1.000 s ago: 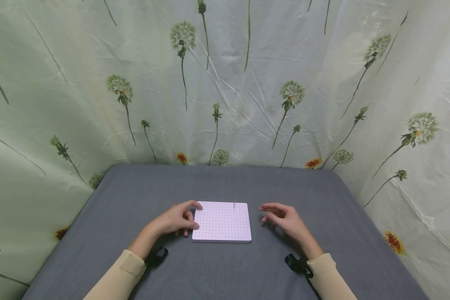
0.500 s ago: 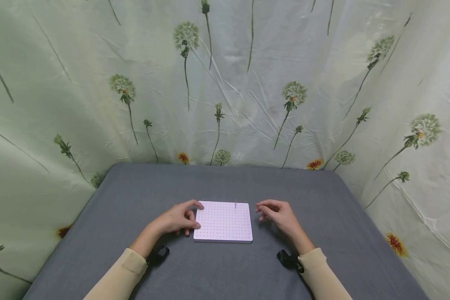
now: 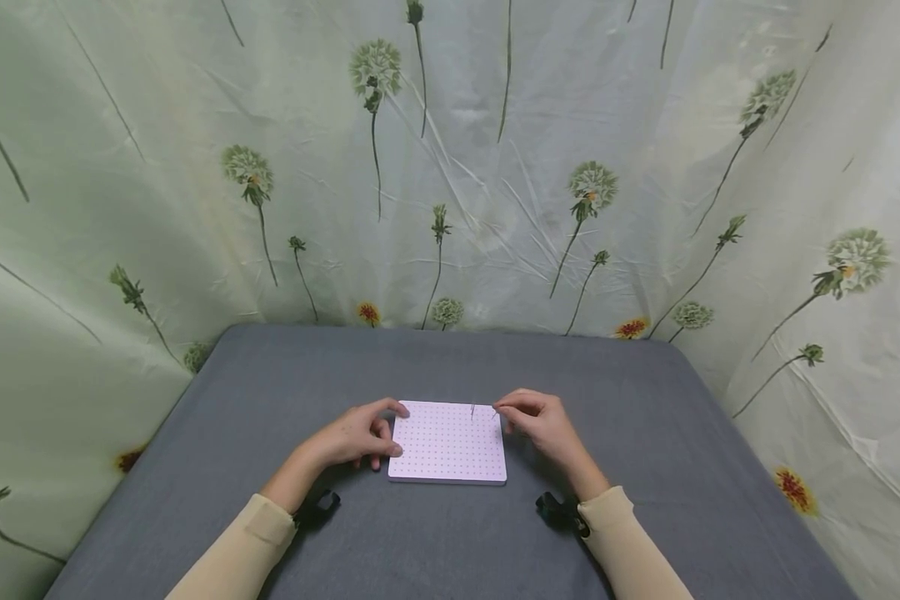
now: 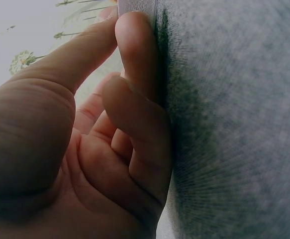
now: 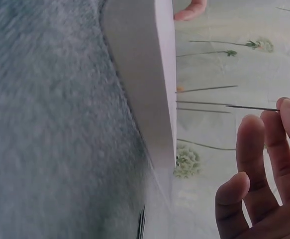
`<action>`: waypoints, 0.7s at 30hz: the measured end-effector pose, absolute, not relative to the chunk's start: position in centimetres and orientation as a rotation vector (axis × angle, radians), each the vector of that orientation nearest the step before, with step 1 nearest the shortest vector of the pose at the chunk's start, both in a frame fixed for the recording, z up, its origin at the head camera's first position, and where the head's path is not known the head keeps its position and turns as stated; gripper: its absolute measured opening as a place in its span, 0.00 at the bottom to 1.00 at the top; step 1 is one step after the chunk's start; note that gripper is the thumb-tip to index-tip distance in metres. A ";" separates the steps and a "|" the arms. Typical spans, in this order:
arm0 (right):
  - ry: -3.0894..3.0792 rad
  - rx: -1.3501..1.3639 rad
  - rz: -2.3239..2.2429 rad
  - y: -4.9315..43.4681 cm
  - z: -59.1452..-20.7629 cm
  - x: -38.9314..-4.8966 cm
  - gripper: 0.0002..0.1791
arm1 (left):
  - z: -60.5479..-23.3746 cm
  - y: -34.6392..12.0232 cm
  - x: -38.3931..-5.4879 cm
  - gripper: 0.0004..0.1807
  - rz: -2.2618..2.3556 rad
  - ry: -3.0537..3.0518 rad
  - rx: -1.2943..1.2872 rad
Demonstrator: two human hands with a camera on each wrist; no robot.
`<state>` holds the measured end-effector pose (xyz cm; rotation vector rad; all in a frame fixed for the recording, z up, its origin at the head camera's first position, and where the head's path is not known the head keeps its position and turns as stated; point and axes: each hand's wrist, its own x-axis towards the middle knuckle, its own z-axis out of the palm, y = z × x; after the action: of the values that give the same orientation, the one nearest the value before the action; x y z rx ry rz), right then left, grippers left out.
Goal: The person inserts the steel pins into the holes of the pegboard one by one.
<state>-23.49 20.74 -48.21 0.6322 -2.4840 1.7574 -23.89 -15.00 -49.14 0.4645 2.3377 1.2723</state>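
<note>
A white pegboard (image 3: 447, 450) with rows of small holes lies flat on the grey table. My left hand (image 3: 356, 433) grips its left edge, thumb and index finger over the top; in the left wrist view, a fingertip (image 4: 135, 37) meets the board's side. Thin metal pins (image 5: 204, 103) stand upright near the board's far right part. Above that far right corner, my right hand (image 3: 540, 423) pinches another thin metal pin (image 5: 251, 107) between thumb and index finger, its point toward the board and apart from it in the right wrist view. The other right fingers are loosely bent.
Several dark pins (image 5: 142, 224) lie on the table to the right of the board, in the right wrist view. A flower-printed curtain (image 3: 465, 167) hangs behind and beside the grey table (image 3: 450, 542). Black wrist-camera mounts (image 3: 558, 512) sit below both wrists.
My right hand has moved left from the table beside the board to above its far right corner, lifting a pin. The left hand stays on the board's edge.
</note>
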 end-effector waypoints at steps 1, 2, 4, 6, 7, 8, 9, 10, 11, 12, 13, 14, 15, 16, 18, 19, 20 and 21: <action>-2.480 0.639 1.758 20.6 -48.3 -23.6 0.09 | -49.1 -15.0 -23.9 0.32 1.274 2.336 0.464; -2.486 0.640 1.751 20.4 -48.3 -23.7 0.10 | -49.1 -15.0 -23.9 0.32 1.274 2.336 0.465; -2.499 0.627 1.737 20.0 -48.3 -23.8 0.09 | -49.0 -15.0 -23.9 0.32 1.277 2.335 0.470; -2.521 0.591 1.721 19.7 -48.3 -23.9 0.08 | -48.8 -15.0 -23.9 0.32 1.280 2.334 0.473; -2.533 0.570 1.709 19.5 -48.3 -23.9 0.08 | -48.8 -15.0 -24.0 0.32 1.279 2.336 0.475; -2.546 0.548 1.698 19.3 -48.4 -23.9 0.07 | -48.8 -15.0 -23.9 0.32 1.278 2.340 0.479; -2.554 0.526 1.692 19.2 -48.4 -23.9 0.06 | -48.8 -15.0 -23.9 0.32 1.276 2.343 0.483; -2.561 0.509 1.688 19.1 -48.5 -23.9 0.06 | -48.9 -15.0 -23.9 0.31 1.277 2.344 0.486; -2.568 0.495 1.682 18.9 -48.6 -23.9 0.06 | -48.9 -15.0 -23.9 0.31 1.277 2.346 0.489; -2.572 0.485 1.679 18.8 -48.7 -23.9 0.06 | -49.0 -15.1 -23.8 0.32 1.276 2.349 0.492; -2.578 0.475 1.666 18.6 -48.9 -24.0 0.06 | -49.0 -15.1 -23.8 0.32 1.276 2.349 0.493; -2.582 0.467 1.658 18.5 -48.9 -23.9 0.06 | -49.1 -15.1 -23.8 0.32 1.276 2.350 0.493; -2.587 0.459 1.650 18.3 -49.0 -24.0 0.06 | -49.1 -15.1 -23.7 0.32 1.278 2.348 0.494; -2.592 0.452 1.644 18.2 -49.1 -24.0 0.06 | -49.2 -15.0 -23.7 0.32 1.278 2.348 0.490; -2.609 0.434 1.619 17.9 -49.2 -24.0 0.06 | -49.2 -15.0 -23.7 0.32 1.281 2.346 0.484; -2.618 0.426 1.606 17.8 -49.2 -24.0 0.06 | -49.2 -15.0 -23.8 0.32 1.283 2.344 0.481; -2.624 0.421 1.600 17.7 -49.2 -24.0 0.05 | -49.2 -14.9 -23.8 0.32 1.285 2.342 0.480; -2.632 0.415 1.590 17.6 -49.2 -24.0 0.05 | -49.2 -14.9 -23.8 0.32 1.286 2.340 0.479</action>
<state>-24.03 17.59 -49.17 0.4149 -2.6315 1.5900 -23.76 -14.93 -49.21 0.4790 2.3404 1.2860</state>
